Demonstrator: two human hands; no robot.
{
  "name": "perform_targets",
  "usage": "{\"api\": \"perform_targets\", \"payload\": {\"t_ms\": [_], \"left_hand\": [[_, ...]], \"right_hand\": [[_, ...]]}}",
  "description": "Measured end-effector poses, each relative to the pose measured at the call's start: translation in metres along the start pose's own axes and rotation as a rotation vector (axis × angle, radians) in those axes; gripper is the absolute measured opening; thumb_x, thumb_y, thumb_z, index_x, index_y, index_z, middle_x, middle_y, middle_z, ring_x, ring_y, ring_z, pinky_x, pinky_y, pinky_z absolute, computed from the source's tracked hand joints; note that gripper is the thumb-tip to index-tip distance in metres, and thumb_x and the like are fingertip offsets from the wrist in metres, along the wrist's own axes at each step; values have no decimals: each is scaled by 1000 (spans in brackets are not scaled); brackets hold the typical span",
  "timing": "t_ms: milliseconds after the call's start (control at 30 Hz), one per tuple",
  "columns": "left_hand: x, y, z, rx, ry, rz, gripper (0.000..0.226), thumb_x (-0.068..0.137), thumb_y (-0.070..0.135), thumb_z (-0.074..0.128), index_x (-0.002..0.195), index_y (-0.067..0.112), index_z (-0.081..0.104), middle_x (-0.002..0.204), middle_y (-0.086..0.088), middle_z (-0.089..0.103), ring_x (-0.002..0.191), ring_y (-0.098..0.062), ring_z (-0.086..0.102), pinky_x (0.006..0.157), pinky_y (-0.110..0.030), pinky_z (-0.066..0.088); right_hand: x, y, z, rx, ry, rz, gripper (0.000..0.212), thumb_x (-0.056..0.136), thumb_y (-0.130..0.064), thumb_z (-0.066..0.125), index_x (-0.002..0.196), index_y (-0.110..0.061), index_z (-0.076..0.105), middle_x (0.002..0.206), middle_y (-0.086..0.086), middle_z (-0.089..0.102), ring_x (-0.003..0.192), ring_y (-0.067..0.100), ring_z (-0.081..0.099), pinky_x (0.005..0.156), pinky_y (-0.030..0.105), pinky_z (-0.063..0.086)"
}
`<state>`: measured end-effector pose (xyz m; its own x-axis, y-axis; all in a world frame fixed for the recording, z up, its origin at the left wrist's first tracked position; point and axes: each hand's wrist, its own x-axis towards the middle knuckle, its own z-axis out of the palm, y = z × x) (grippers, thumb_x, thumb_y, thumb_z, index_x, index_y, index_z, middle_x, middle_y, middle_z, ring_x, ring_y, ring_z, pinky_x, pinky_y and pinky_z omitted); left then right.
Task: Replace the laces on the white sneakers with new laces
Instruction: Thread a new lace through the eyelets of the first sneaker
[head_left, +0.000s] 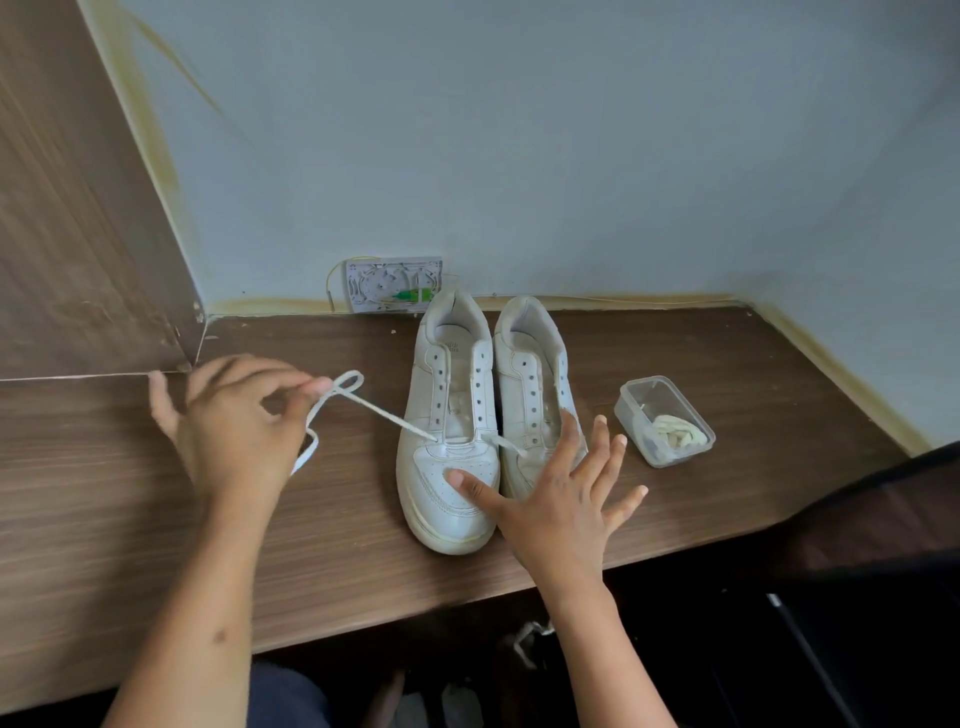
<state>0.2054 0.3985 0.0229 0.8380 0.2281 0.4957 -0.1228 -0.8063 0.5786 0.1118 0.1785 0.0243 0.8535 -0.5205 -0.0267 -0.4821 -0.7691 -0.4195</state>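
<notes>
Left hand (236, 421) is pinched on a white lace (387, 414), thumb and forefinger closed on it near a loop; slack is draped below and behind the fingers. From the pinch the lace runs right and slightly toward the person, taut, into the lowest eyelet on the near side of the left sneaker (451, 431). It crosses under the tongue base and exits the opposite bottom eyelet as a short stub lying on the neighbouring shoe.

Right hand (558, 491) is open, fingers spread flat. Its thumb is pressed on the toe cap of the left sneaker, and its fingers lie across the forefoot of the right sneaker (535, 395), holding the pair down on the desk (337, 519).

Key relation: the lace's long axis points from the left hand straight at the bottom eyelets, roughly crosswise to the shoe's heel-to-toe axis. The shoe lies to the right of the left hand, toe toward the person, heel at the wall. Upper eyelets on both sneakers are seen empty.

Judgement: only the bottom row is threaded. Whether this lace is old or new cannot be told. The left hand is nearer the long end; the stub end is just beyond the right hand's thumb.

A clear tub (665, 421) holding a coiled lace (678, 434) sits just past the right hand's fingertips, apart from the shoes.
</notes>
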Motion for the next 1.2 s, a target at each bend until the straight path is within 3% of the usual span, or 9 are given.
{"api": "perform_targets", "payload": {"t_ms": [167, 267, 367, 467, 567, 700, 867, 1033, 1200], "left_hand": [[-4, 4, 4, -2, -226, 77, 24, 84, 52, 65, 102, 38, 70, 93, 17, 68, 107, -17, 59, 116, -58, 2], [-9, 13, 11, -42, -349, 202, 45, 82, 71, 55, 115, 42, 66, 84, 21, 64, 98, -11, 58, 114, -61, 2], [-14, 19, 14, -42, -434, 261, 50, 83, 76, 37, 90, 42, 72, 61, 17, 53, 74, -5, 51, 113, -60, 14], [-13, 20, 4, -186, -615, 153, 52, 83, 76, 43, 69, 34, 69, 49, 10, 47, 53, -8, 45, 91, -33, 37], [-11, 32, -27, -429, -809, 35, 40, 87, 61, 52, 74, 29, 73, 61, 4, 47, 53, -4, 43, 59, -26, 33], [-4, 56, -78, -535, -893, -23, 34, 99, 42, 48, 83, 27, 74, 77, -3, 59, 67, -3, 54, 64, -15, 43], [11, 87, -131, -629, -791, -25, 31, 98, 37, 51, 85, 25, 76, 62, 17, 62, 72, 4, 59, 77, -24, 42], [19, 119, -178, -719, -726, 24, 34, 100, 32, 51, 77, 24, 74, 58, 10, 50, 77, -11, 61, 81, -16, 44], [15, 145, -232, -752, -698, 87, 44, 100, 31, 52, 61, 36, 73, 82, -17, 61, 82, -10, 63, 104, -36, 46]], "right_hand": [[-1, 1, 1, 14, 15, -77, 119, 55, -99, 38, 152, -45, -5, 161, 5, -21, 145, 28, -30, 111, 68, -12], [-2, 3, 5, 35, 141, -181, 73, 72, -88, 44, 134, -50, 42, 162, 6, -1, 147, 27, -26, 109, 66, -17], [2, 5, 5, 63, 251, -267, 26, 93, -56, 52, 97, -35, 66, 150, 0, 32, 150, 27, -7, 113, 61, -17], [1, 3, -9, 210, 139, -251, 26, 96, -44, 55, 91, -24, 69, 126, -1, 50, 138, 27, 25, 118, 51, -4], [-7, -1, -40, 378, -38, -193, 29, 98, -42, 51, 80, -25, 67, 98, -2, 62, 108, 20, 49, 105, 35, 30], [-24, -14, -90, 741, -230, -105, 31, 99, -33, 53, 79, -16, 69, 66, -2, 58, 67, 14, 51, 62, 9, 42], [-45, -36, -131, 901, -233, -134, 32, 101, -22, 53, 75, -20, 73, 59, -2, 56, 68, 17, 52, 88, 39, 44], [-71, -58, -178, 982, -181, -207, 33, 102, -20, 50, 79, -16, 73, 61, 0, 55, 66, 16, 47, 77, 35, 35], [-102, -76, -221, 1052, -122, -278, 31, 101, -22, 51, 79, -17, 73, 64, -1, 58, 73, 23, 48, 73, 36, 36]]}}
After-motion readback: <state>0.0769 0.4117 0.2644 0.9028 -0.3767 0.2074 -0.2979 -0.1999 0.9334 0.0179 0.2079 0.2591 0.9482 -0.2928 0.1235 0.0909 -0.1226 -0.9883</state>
